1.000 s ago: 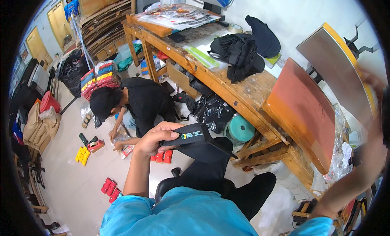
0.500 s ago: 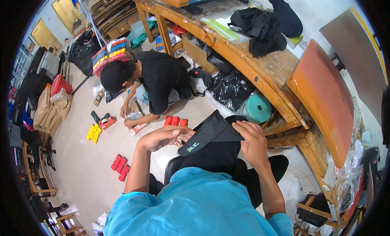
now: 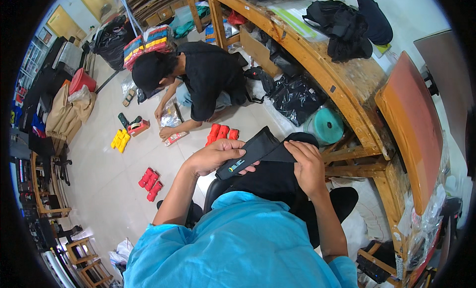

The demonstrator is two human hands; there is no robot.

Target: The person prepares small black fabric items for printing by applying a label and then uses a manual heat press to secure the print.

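Above my lap I hold a folded black fabric piece point(image 3: 255, 148) with a small printed mark near its left end. My left hand point(image 3: 215, 156) is closed on that end, thumb on top and fingers underneath. My right hand point(image 3: 306, 164) pinches the piece's narrower right part, which folds back at an angle. Whether it is a pouch or a strap I cannot tell. More black cloth point(image 3: 267, 179) lies on my lap below it.
A co-worker point(image 3: 208, 80) in black crouches ahead, hands on a clear plastic packet point(image 3: 170, 114). Red bundles point(image 3: 150, 183), yellow bundles point(image 3: 120, 140) and a red tape dispenser point(image 3: 138, 127) lie on the floor. A wooden workbench point(image 3: 317, 72) runs along the right.
My left hand has closed its thumb over the black fabric piece, having been more open behind it. The whole view has shifted slightly; my right hand keeps its grip.
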